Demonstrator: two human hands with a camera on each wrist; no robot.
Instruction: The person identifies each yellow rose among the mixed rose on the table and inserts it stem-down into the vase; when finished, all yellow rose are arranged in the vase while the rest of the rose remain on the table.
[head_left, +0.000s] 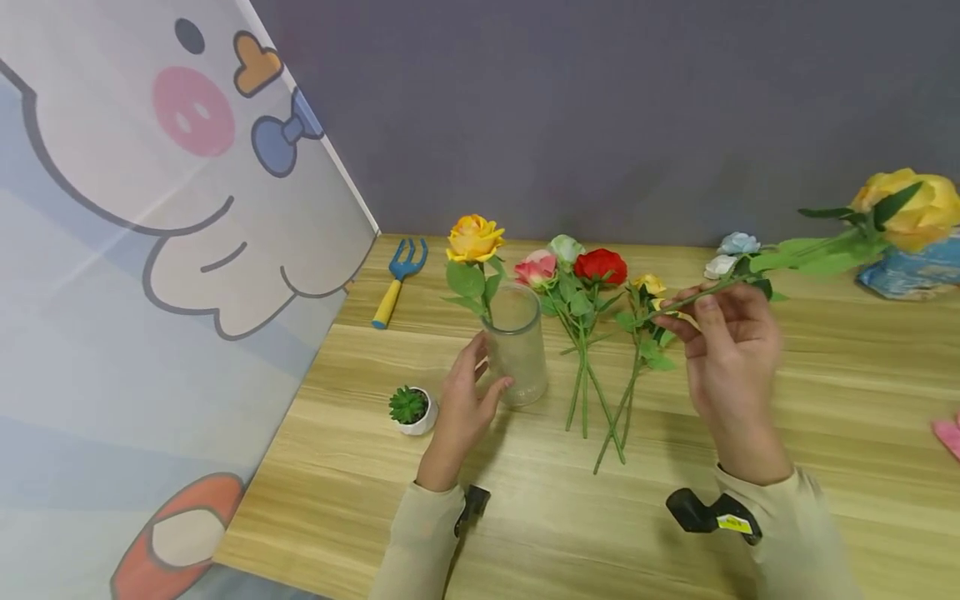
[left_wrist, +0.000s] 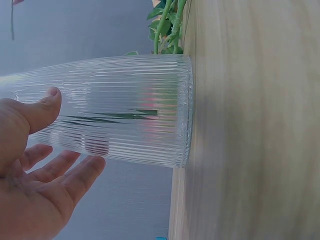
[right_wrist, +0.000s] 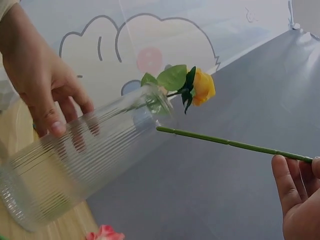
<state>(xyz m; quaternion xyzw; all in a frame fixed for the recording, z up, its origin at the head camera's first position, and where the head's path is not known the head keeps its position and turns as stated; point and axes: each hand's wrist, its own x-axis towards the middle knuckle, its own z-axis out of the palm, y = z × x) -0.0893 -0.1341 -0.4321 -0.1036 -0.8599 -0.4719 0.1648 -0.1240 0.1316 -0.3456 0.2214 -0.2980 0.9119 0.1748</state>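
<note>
Both sleeved forearms were seen from the head view: the left hand (head_left: 461, 400) was cupped loosely beside the ribbed glass vase (head_left: 516, 343) on the wooden table (head_left: 825, 400), while the right hand (head_left: 723, 346) was raised, pinching a yellow rose's stem (head_left: 693, 296). At the left wrist, fingers (left_wrist: 75, 172) were spread, the thumb touching the glass. At the right wrist, the stem's tip (right_wrist: 165, 129) was held at the vase's mouth.

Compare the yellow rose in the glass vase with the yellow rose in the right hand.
The rose in the vase stands upright, its stem inside the ribbed glass vase; the held rose lies nearly level above the table, its stem pinched by the right hand. The left hand touches the vase. Both are yellow with green leaves.
</note>
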